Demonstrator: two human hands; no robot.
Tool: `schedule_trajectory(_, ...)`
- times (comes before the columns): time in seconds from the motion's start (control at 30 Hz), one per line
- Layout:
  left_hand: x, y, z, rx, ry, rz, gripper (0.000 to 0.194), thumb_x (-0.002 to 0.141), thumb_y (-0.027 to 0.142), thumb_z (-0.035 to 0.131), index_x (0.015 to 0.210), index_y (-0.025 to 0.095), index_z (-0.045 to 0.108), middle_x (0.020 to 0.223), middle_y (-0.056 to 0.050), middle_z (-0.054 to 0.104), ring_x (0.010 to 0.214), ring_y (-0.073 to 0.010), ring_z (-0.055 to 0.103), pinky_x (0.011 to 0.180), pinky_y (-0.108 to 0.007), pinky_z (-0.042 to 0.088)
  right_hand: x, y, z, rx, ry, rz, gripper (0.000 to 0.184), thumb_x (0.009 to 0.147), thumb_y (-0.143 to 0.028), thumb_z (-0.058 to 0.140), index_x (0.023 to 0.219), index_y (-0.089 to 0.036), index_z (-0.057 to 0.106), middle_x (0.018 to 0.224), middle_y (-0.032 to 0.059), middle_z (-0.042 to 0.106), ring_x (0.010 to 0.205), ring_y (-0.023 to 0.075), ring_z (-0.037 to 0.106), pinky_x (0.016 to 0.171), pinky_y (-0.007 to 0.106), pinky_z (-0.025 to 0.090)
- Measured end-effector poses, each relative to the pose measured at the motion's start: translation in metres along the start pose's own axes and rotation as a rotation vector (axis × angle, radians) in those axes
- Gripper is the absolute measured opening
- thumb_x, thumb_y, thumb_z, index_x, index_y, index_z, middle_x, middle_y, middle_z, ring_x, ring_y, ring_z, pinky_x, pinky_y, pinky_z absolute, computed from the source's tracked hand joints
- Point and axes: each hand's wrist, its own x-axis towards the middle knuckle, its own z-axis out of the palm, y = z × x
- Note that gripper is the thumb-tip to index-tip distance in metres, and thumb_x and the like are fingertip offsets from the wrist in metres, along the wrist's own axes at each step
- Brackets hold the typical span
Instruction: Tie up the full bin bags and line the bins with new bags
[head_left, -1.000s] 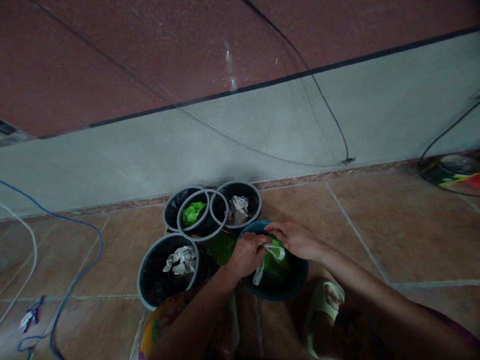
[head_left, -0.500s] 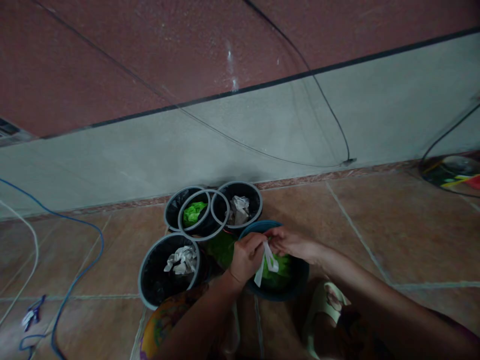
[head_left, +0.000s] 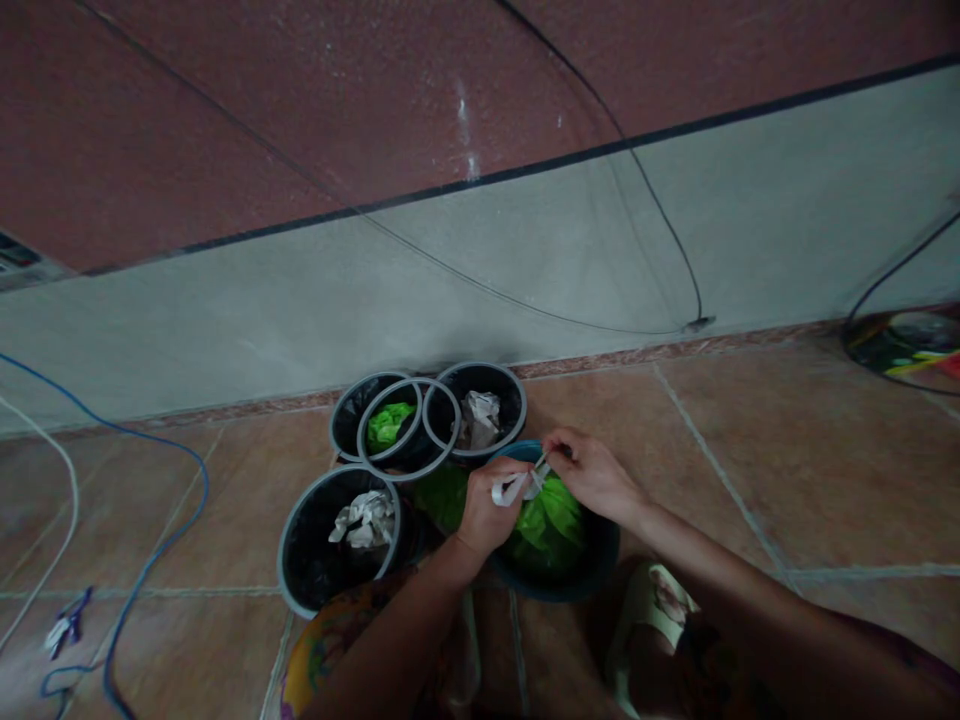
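Note:
My left hand (head_left: 484,510) and my right hand (head_left: 587,470) meet over a dark blue bin (head_left: 596,562) that holds a bright green plastic bag (head_left: 546,520). Both hands pinch a white strip (head_left: 517,486) at the top of the bag, the left from the near side, the right from the far side. The strip is stretched between the fingers of the two hands.
Three grey-rimmed black bins stand to the left: one (head_left: 315,560) with crumpled white paper, one (head_left: 397,440) with green plastic, one (head_left: 487,395) with grey paper. A blue cable (head_left: 180,500) lies on the tiled floor at left. My sandalled foot (head_left: 652,605) is beside the blue bin.
Both hands have risen slightly toward the far rim of the blue bin. The white strip, which hung loose from the left hand, is now drawn short between the two hands.

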Motion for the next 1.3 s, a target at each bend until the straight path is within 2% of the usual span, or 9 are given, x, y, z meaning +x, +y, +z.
schedule_trajectory(0.17,0.005,0.002,0.0,-0.038,0.065,-0.22,0.02,0.082,0.034,0.064,0.08,0.017,0.073,0.069,-0.002,0.069,0.058,-0.0127,0.06,0.056,-0.023,0.046,0.002,0.003,-0.006,-0.031,-0.038,-0.071,0.02,0.085,-0.026,0.043,0.089,-0.019,0.061,0.075,0.0012,0.066,0.067,0.014,0.059,0.063,0.024,0.04)
schedule_trajectory(0.27,0.005,0.001,-0.002,0.017,0.075,-0.211,0.019,0.084,0.033,0.061,0.078,0.018,0.071,0.069,-0.001,0.068,0.061,-0.0131,0.061,0.059,-0.024,0.047,0.002,0.005,-0.012,-0.124,-0.069,-0.058,0.022,0.083,-0.022,0.044,0.09,-0.019,0.065,0.075,0.0016,0.068,0.066,0.0138,0.06,0.062,0.024,0.04)
schedule_trajectory(0.43,0.005,-0.003,-0.009,0.18,0.097,-0.185,0.019,0.085,0.027,0.057,0.072,0.019,0.068,0.074,-0.002,0.07,0.074,-0.0151,0.064,0.073,-0.026,0.047,-0.002,0.016,-0.019,-0.535,-0.243,-0.092,0.027,0.085,-0.017,0.043,0.083,-0.02,0.07,0.077,0.007,0.071,0.075,0.0189,0.065,0.067,0.027,0.039)
schedule_trajectory(0.6,0.011,-0.009,-0.022,0.255,0.12,-0.33,0.023,0.084,0.027,0.054,0.064,0.019,0.062,0.059,0.0,0.06,0.062,-0.0141,0.057,0.063,-0.026,0.04,-0.002,0.027,-0.019,-0.692,-0.333,0.027,0.024,0.082,-0.015,0.047,0.08,-0.017,0.071,0.085,0.0122,0.073,0.08,0.0229,0.067,0.064,0.028,0.039)
schedule_trajectory(0.87,0.014,-0.001,-0.01,-0.491,-0.054,-0.612,0.037,0.078,0.053,0.057,0.065,0.018,0.053,0.071,-0.002,0.067,0.047,-0.0092,0.05,0.045,-0.022,0.03,0.0,0.001,-0.022,-0.387,-0.381,-0.02,0.028,0.09,-0.022,0.04,0.078,-0.017,0.065,0.074,0.0052,0.067,0.067,0.0137,0.058,0.061,0.024,0.035)
schedule_trajectory(0.97,0.012,0.0,-0.003,-0.471,-0.097,-0.597,0.039,0.078,0.054,0.058,0.064,0.018,0.054,0.057,0.002,0.058,0.045,-0.0086,0.047,0.048,-0.023,0.033,-0.004,-0.011,-0.021,-0.218,-0.455,-0.091,0.026,0.09,-0.024,0.043,0.073,-0.018,0.062,0.064,0.0003,0.06,0.06,0.0109,0.051,0.057,0.023,0.032)
schedule_trajectory(1.03,0.01,-0.001,-0.001,-0.443,-0.162,-0.54,0.031,0.074,0.046,0.065,0.066,0.017,0.058,0.054,0.004,0.055,0.047,-0.0081,0.047,0.051,-0.022,0.035,-0.006,-0.016,-0.019,-0.16,-0.47,-0.148,0.025,0.089,-0.029,0.047,0.072,-0.018,0.062,0.062,-0.0012,0.057,0.059,0.0103,0.048,0.057,0.023,0.031)
schedule_trajectory(1.17,0.008,-0.002,-0.002,-0.438,-0.366,-0.458,0.023,0.062,0.027,0.076,0.078,0.014,0.065,0.066,0.003,0.059,0.058,-0.0079,0.049,0.057,-0.02,0.036,-0.004,-0.016,-0.014,-0.081,-0.406,-0.128,0.027,0.087,-0.036,0.052,0.073,-0.018,0.065,0.063,-0.0013,0.058,0.06,0.0105,0.048,0.057,0.023,0.032)
schedule_trajectory(1.3,0.006,-0.002,-0.001,-0.348,-0.361,-0.409,0.023,0.073,0.036,0.071,0.074,0.014,0.063,0.059,0.004,0.053,0.054,-0.0071,0.044,0.054,-0.021,0.034,0.0,-0.013,-0.012,0.097,-0.31,-0.083,0.035,0.088,-0.048,0.049,0.084,-0.017,0.065,0.071,0.0009,0.063,0.063,0.0115,0.055,0.057,0.023,0.038)
